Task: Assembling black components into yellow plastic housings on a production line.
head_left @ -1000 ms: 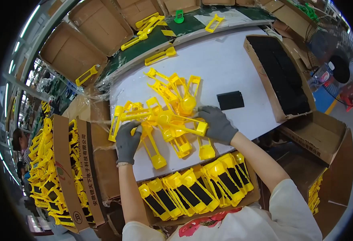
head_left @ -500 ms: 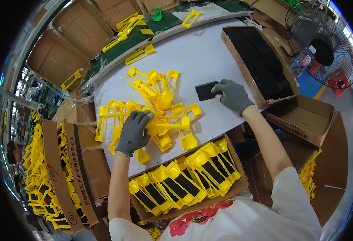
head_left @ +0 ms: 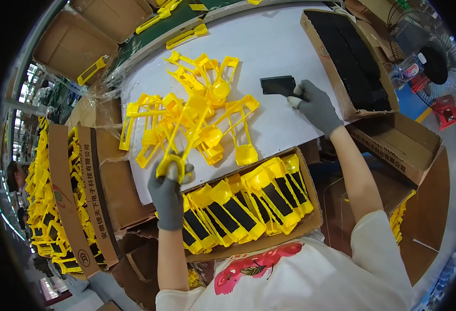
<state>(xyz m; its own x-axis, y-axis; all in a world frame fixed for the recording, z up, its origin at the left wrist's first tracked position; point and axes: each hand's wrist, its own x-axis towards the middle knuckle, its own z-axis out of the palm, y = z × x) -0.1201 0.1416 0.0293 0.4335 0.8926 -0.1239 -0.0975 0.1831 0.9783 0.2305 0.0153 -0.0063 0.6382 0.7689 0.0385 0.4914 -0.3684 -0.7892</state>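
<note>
My left hand [head_left: 167, 196], in a grey glove, is closed on one end of a yellow plastic frame [head_left: 185, 132], which tilts up and away from me over the heap. My gloved right hand [head_left: 317, 108] pinches the corner of a flat black rectangular pad [head_left: 278, 85] between thumb and fingers, above the white tabletop [head_left: 282, 122]. Beyond my left hand lies a loose heap of similar yellow frames [head_left: 215, 93]. Close to my body, a cardboard box [head_left: 317, 220] holds a row of yellow frames fitted with black pads [head_left: 230, 212].
A carton of stacked black pads [head_left: 350, 67] stands at the far right, with an open cardboard box [head_left: 394, 142] below it. On the left, a big carton [head_left: 65, 202] is heaped with yellow frames. A wire fan [head_left: 435, 65] and a bottle [head_left: 408, 69] are at the right.
My left hand has drawn a yellow frame off the heap toward me and raised one end. The pad in my right hand has tilted up off the table. The whole view has shifted.
</note>
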